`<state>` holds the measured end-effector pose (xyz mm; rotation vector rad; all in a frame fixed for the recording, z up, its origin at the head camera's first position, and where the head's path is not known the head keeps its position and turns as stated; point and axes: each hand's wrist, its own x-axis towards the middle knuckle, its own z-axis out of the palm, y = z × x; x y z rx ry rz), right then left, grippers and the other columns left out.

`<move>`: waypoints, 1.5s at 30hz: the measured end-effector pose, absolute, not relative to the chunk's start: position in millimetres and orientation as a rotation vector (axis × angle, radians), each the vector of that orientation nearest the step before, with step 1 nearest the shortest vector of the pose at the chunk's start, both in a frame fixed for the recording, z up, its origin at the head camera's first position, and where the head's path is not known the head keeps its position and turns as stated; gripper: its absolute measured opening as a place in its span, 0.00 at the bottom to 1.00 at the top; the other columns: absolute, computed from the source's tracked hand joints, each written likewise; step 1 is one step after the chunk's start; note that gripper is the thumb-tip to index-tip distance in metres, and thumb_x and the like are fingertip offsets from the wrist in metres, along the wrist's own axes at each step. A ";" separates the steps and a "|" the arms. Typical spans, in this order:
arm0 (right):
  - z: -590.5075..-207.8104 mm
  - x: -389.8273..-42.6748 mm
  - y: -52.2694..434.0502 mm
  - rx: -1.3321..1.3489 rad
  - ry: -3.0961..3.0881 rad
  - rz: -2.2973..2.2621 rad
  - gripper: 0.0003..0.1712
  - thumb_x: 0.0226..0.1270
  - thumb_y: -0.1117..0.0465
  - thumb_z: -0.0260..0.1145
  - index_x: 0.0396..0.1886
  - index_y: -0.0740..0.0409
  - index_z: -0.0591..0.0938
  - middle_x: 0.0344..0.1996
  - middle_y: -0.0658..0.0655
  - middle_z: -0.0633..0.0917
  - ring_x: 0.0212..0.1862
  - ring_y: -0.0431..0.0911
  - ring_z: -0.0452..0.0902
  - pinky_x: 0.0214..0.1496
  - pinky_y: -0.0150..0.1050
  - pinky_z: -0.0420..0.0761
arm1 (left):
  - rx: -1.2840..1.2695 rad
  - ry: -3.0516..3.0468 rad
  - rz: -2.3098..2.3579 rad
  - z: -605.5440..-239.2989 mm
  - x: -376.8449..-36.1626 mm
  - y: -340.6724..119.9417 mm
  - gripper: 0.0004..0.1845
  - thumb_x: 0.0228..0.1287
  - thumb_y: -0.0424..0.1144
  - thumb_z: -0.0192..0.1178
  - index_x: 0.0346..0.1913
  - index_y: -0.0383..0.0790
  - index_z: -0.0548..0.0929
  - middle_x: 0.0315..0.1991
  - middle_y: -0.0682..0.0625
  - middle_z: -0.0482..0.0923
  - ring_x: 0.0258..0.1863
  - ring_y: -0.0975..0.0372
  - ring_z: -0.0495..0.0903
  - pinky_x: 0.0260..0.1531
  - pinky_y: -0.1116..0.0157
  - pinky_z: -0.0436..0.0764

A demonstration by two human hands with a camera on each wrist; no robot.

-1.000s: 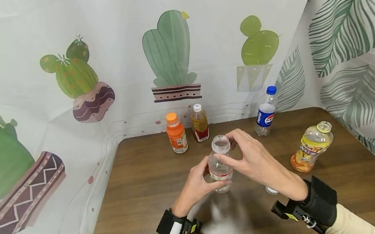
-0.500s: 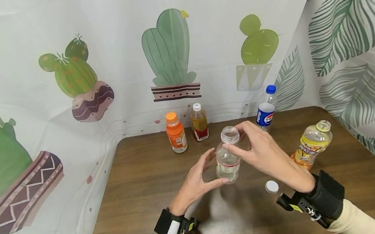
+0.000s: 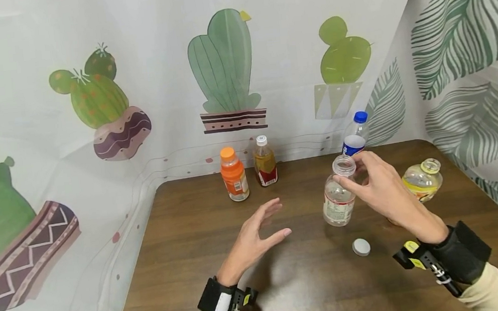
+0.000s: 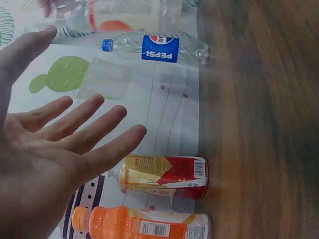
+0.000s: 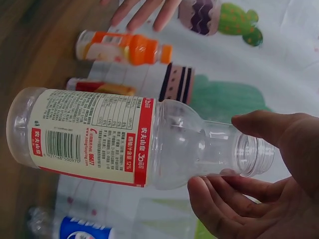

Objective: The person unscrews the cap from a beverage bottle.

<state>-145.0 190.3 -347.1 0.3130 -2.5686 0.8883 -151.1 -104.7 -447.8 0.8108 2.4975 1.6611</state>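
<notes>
My right hand point(image 3: 385, 190) pinches a clear plastic bottle point(image 3: 339, 202) by its neck, thumb on one side and fingers on the other. The bottle has no cap and looks empty, and in the right wrist view its label point(image 5: 94, 137) is cream with red bands. A white bottle cap point(image 3: 361, 247) lies on the table just below the bottle. My left hand point(image 3: 254, 237) is apart from it to the left, thumb and fingers spread, holding nothing. The left wrist view shows that palm point(image 4: 50, 154) with loosely extended fingers.
An orange-capped bottle point(image 3: 234, 177) and a white-capped bottle point(image 3: 265, 163) stand at the back of the wooden table point(image 3: 187, 261). A blue-capped Pepsi bottle point(image 3: 354, 140) stands behind my right hand. An uncapped yellow-labelled bottle point(image 3: 422, 181) is at the right, partly hidden by that hand.
The clear bottle has moved right in my right hand, away from the left hand. My left hand has let go of it and drawn slightly left. The white cap has come into full view.
</notes>
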 end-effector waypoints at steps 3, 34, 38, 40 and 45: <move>-354.3 -146.1 198.7 0.272 -2.588 0.878 0.23 0.63 0.54 0.73 0.47 0.65 0.77 0.40 0.61 0.80 0.36 0.50 0.77 0.34 0.32 0.75 | 0.801 2.485 1.670 -448.7 -151.4 -106.9 0.36 0.62 0.48 0.69 0.71 0.60 0.65 0.67 0.51 0.73 0.68 0.59 0.72 0.65 0.51 0.74; -402.2 -157.4 239.7 0.160 -2.710 0.895 0.23 0.66 0.56 0.69 0.46 0.74 0.75 0.38 0.69 0.79 0.40 0.60 0.79 0.36 0.41 0.77 | 0.759 2.461 1.718 -448.9 -154.1 -104.5 0.40 0.63 0.45 0.69 0.74 0.57 0.60 0.65 0.48 0.75 0.66 0.56 0.73 0.64 0.50 0.75; -403.0 -156.8 240.9 0.159 -2.731 0.884 0.26 0.67 0.55 0.68 0.48 0.75 0.74 0.39 0.70 0.78 0.41 0.60 0.78 0.38 0.45 0.77 | 0.755 2.452 1.726 -447.3 -154.4 -105.1 0.39 0.63 0.45 0.68 0.74 0.56 0.61 0.65 0.45 0.75 0.66 0.56 0.73 0.65 0.49 0.74; -402.7 -156.3 241.2 0.154 -2.743 0.875 0.27 0.67 0.54 0.68 0.49 0.76 0.74 0.41 0.71 0.78 0.41 0.61 0.77 0.39 0.49 0.78 | 0.754 2.454 1.723 -446.9 -154.6 -105.6 0.39 0.63 0.45 0.68 0.74 0.56 0.61 0.65 0.44 0.75 0.66 0.56 0.73 0.65 0.49 0.74; -397.3 -156.3 241.6 0.160 -2.771 0.857 0.32 0.67 0.53 0.68 0.54 0.79 0.72 0.45 0.74 0.77 0.45 0.62 0.75 0.45 0.57 0.77 | 0.761 2.464 1.709 -446.2 -155.2 -106.4 0.39 0.64 0.45 0.68 0.74 0.53 0.61 0.65 0.43 0.74 0.66 0.56 0.73 0.64 0.49 0.74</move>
